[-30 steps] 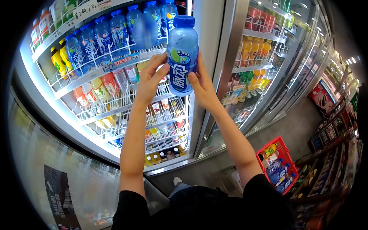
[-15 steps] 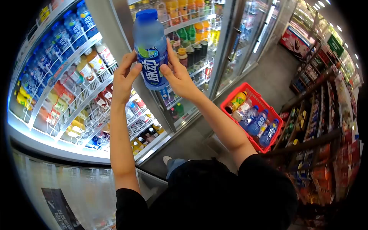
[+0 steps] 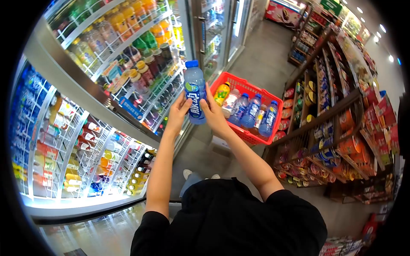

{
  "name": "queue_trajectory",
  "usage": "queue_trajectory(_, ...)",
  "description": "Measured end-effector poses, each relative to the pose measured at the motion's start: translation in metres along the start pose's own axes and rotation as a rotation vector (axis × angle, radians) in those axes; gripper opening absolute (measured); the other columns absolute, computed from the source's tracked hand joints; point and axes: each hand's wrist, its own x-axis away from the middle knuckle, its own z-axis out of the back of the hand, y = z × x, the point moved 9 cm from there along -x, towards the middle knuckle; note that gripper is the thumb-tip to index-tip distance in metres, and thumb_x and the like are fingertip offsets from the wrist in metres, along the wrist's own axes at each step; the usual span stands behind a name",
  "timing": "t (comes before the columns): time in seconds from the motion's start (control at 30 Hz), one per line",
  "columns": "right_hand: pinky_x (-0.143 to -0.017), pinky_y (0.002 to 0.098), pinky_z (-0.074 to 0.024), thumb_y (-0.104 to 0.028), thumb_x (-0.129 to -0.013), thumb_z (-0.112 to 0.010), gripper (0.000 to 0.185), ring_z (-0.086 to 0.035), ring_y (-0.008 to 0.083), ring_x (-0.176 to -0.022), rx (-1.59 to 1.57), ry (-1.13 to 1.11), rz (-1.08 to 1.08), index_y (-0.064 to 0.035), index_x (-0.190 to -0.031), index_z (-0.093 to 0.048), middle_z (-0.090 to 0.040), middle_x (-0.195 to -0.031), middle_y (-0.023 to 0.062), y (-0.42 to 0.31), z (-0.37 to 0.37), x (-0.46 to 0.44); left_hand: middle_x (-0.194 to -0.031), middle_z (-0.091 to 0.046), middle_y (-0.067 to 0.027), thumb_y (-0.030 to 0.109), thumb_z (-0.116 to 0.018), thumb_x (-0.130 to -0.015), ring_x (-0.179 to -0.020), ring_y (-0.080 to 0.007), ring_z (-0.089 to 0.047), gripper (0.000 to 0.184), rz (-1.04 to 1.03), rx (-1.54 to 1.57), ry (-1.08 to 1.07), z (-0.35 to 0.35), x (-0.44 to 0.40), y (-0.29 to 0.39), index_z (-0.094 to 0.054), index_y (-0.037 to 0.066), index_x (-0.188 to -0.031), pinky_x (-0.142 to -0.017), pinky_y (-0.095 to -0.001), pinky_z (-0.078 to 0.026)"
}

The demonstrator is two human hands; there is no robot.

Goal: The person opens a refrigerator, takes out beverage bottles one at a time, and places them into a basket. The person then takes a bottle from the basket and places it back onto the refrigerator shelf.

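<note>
Between my two hands is a blue-capped drink bottle (image 3: 195, 91) with a blue label and white lettering, held nearly upright in front of me. My left hand (image 3: 178, 112) grips its left side, thumb on the label. On the other side my right hand (image 3: 214, 114) presses with its thumb near the label's edge. Just beyond my right hand stands a red shopping basket (image 3: 273, 99). Inside it lie several bottles, among them a yellow-labelled bottle (image 3: 221, 94) and a blue-labelled bottle (image 3: 268, 119).
To the left, a lit drinks fridge (image 3: 85, 200) holds several rows of bottles. A second drinks cooler (image 3: 124, 34) stands ahead, its shelves full. Snack shelves (image 3: 329, 128) line the right side. Grey floor (image 3: 252, 53) runs along the aisle toward a red chest freezer (image 3: 284, 12).
My view and body have turned right. Both hands, still around the bottle, have lowered and moved away from the fridge toward the basket, which now appears closer to the bottle.
</note>
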Motion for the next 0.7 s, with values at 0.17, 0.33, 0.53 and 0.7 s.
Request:
queue_trajectory(0.17,-0.093,0.0301,-0.0467,-0.029,-0.101,-0.053,0.062,-0.060,0.0175,-0.106,0.093,0.094,-0.182,-0.0124,-0.154,-0.025,-0.062,-0.120,0.0173,0.053,0.052,0.023,-0.111,-0.067,-0.0070,0.021,-0.063,-0.097,-0.095,-0.0089,-0.062,0.062,0.186,0.085,-0.001,-0.026,-0.009,-0.078,-0.035,-0.002,-0.147,-0.083,-0.0223,-0.048)
queue_trajectory(0.33,-0.092,0.0314,-0.0480,-0.026,-0.100,-0.056,0.064,-0.062,0.0196,-0.105,0.068,0.154,-0.289,-0.0100,-0.154,-0.026,-0.061,-0.121,0.0173,0.083,0.071,0.018,-0.108,-0.068,-0.0119,0.021,-0.065,-0.095,-0.095,-0.0121,-0.064,0.058,0.177,0.095,-0.033,-0.032,-0.037,-0.112,-0.040,-0.004,-0.141,-0.081,-0.0254,-0.051)
queue_trajectory(0.53,-0.086,0.0309,-0.0511,-0.024,-0.095,-0.063,0.071,-0.063,0.0195,-0.102,0.086,0.155,-0.322,-0.0053,-0.153,-0.026,-0.060,-0.123,0.0178,0.077,0.096,-0.016,-0.110,-0.067,-0.0130,0.024,-0.065,-0.095,-0.095,-0.0140,-0.065,0.057,0.234,0.112,-0.077,-0.044,-0.084,-0.135,-0.043,-0.006,-0.138,-0.083,-0.0269,-0.051)
queue_trajectory(0.7,-0.068,0.0268,-0.0520,-0.026,-0.091,-0.069,0.075,-0.062,0.0145,-0.089,0.272,0.170,-0.312,-0.0062,-0.152,-0.030,-0.058,-0.122,0.0119,0.102,0.121,-0.033,-0.120,-0.063,-0.0166,0.018,-0.062,-0.096,-0.105,-0.0165,-0.063,0.055,0.325,0.068,-0.083,-0.060,-0.107,-0.138,-0.042,-0.007,-0.140,-0.089,-0.0272,-0.049)
